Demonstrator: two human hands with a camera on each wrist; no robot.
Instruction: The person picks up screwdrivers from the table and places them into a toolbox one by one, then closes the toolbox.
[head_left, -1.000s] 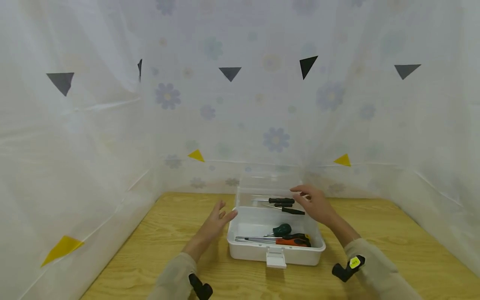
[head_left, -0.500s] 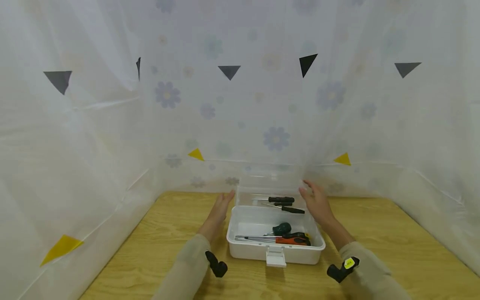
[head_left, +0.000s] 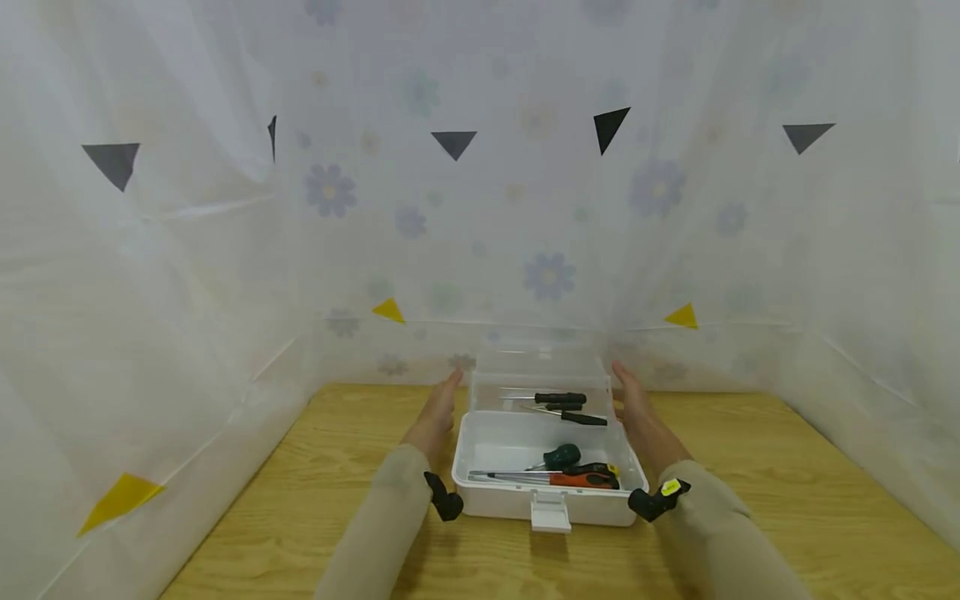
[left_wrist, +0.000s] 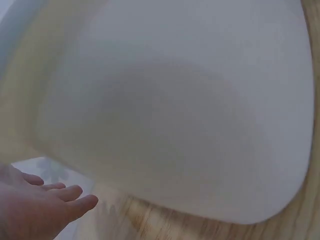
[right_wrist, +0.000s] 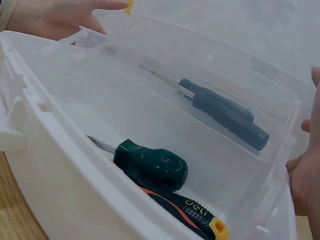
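I see the white plastic box (head_left: 549,467) mid-table, clear lid (head_left: 542,367) raised. My left hand (head_left: 437,412) and right hand (head_left: 636,408) flank the lid, fingers straight, gripping nothing. Smooth-handled screwdrivers (head_left: 570,477) lie inside.

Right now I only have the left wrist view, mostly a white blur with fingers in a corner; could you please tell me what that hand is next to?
Observer: The left hand lies flat beside the left side of an open white toolbox on the wooden table.
Operator: Thank you. Where is the other hand?
Observer: The right hand is at the opposite side, by the clear raised lid.
Operator: Is anything inside the box?
Observer: Yes, a green-handled screwdriver and an orange and black one lie in it.
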